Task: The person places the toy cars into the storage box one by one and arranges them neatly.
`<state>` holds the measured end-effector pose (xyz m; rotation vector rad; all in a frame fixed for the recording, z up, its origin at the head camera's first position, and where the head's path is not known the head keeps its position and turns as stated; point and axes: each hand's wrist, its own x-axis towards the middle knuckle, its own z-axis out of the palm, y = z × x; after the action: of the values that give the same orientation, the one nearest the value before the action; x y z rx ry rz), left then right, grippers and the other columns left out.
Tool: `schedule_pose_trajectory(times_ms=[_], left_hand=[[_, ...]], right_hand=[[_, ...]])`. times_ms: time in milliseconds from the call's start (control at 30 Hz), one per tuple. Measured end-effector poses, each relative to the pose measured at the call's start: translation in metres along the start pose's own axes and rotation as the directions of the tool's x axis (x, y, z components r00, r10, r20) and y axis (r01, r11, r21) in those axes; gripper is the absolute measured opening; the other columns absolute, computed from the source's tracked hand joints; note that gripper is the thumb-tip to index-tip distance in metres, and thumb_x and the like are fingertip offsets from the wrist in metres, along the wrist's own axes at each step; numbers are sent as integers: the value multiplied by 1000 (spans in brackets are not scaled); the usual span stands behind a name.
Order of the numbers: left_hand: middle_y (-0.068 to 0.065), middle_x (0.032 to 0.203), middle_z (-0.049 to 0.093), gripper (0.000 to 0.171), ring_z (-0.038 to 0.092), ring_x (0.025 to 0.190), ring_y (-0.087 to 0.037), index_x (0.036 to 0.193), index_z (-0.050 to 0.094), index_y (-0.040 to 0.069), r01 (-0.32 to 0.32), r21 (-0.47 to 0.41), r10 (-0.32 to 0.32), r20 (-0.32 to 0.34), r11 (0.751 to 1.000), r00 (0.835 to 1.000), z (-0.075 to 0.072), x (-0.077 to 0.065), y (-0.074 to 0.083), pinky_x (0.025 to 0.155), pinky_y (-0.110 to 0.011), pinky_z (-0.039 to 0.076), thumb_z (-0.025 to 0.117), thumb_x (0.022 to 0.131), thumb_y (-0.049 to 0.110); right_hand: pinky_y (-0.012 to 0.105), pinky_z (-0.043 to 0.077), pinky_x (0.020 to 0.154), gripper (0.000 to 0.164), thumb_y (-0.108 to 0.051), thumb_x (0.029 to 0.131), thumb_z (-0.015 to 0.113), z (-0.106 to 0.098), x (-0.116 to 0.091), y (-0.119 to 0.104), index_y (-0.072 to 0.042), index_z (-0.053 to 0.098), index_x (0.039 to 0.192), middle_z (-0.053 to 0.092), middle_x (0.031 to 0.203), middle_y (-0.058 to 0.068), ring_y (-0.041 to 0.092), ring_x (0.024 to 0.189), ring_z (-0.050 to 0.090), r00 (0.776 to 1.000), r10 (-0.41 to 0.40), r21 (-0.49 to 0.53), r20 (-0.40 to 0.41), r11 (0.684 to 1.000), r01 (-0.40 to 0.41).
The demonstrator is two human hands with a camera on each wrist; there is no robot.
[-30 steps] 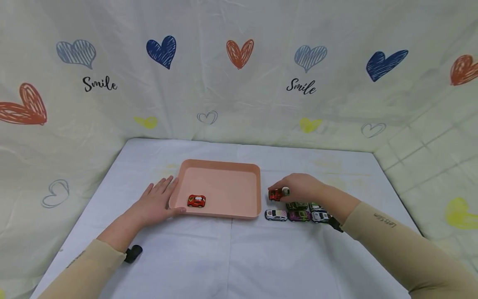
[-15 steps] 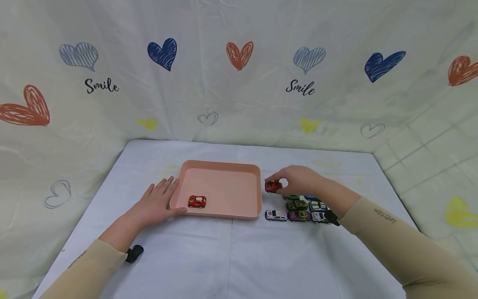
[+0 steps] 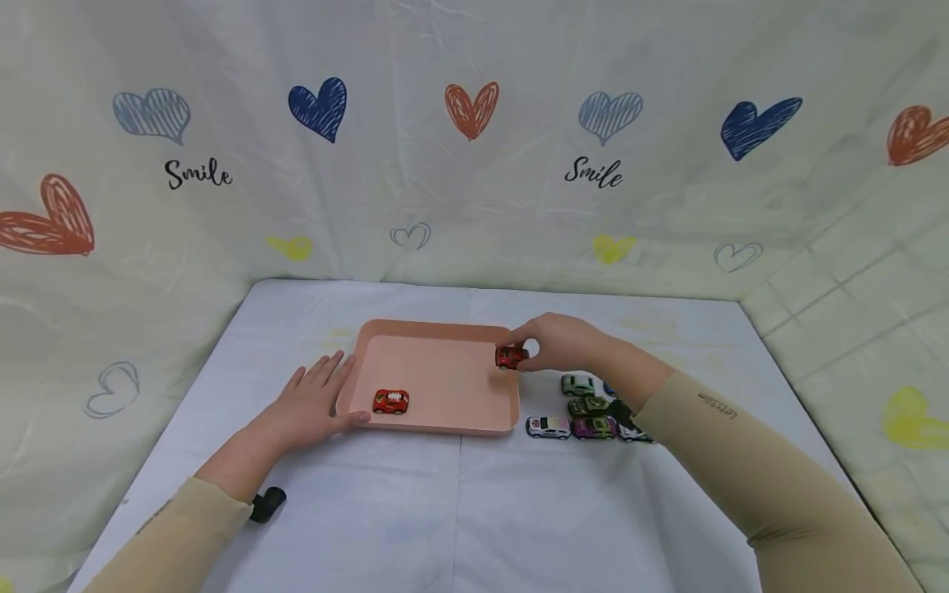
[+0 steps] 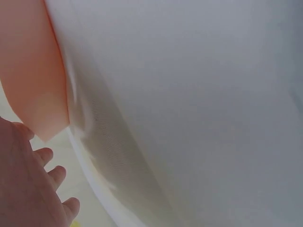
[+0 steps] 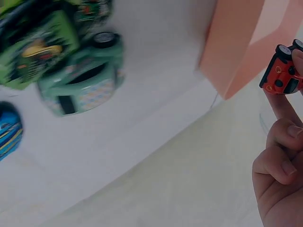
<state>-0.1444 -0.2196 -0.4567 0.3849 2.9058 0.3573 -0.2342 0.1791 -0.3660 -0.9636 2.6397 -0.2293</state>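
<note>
My right hand [image 3: 565, 342] pinches a red toy car [image 3: 511, 357] between thumb and forefinger, over the right rim of a pink tray [image 3: 445, 422]. In the right wrist view this red toy car [image 5: 283, 71] shows its wheels and side, the other fingers curled below it. A second red toy car [image 3: 390, 401] lies inside the tray at its front left. My left hand [image 3: 307, 403] has its fingers spread along the tray's left edge, thumb at the front left corner. The left wrist view shows the fingers [image 4: 57, 175] beside the tray's wall [image 4: 40, 85].
Right of the tray, several toy cars stand in rows, among them a white one [image 3: 549, 427], a purple one [image 3: 594, 427] and a pale green one [image 3: 577, 385]. My right forearm covers part of the rows. A white cloth [image 3: 371, 511] covers the table, with a printed curtain [image 3: 519, 206] behind.
My right hand has carried the red toy car up and left from beside the other cars to the tray's right rim. The left hand has stayed at the tray.
</note>
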Motion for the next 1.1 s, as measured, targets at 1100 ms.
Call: schedule_pose_trajectory(times_ms=[1100], left_hand=[[-20,163,16,114,13,149,-42,158,19,5,-11,4,11,-18,1000,1000,-2,-2,0,117,-65,8,47,81,84]], right_hand=[[27,50,83,40,-35,93,69,35,139,-100,-33,65,133,65,104,-11,8,94,57,993,-62,-40,98,997,67]])
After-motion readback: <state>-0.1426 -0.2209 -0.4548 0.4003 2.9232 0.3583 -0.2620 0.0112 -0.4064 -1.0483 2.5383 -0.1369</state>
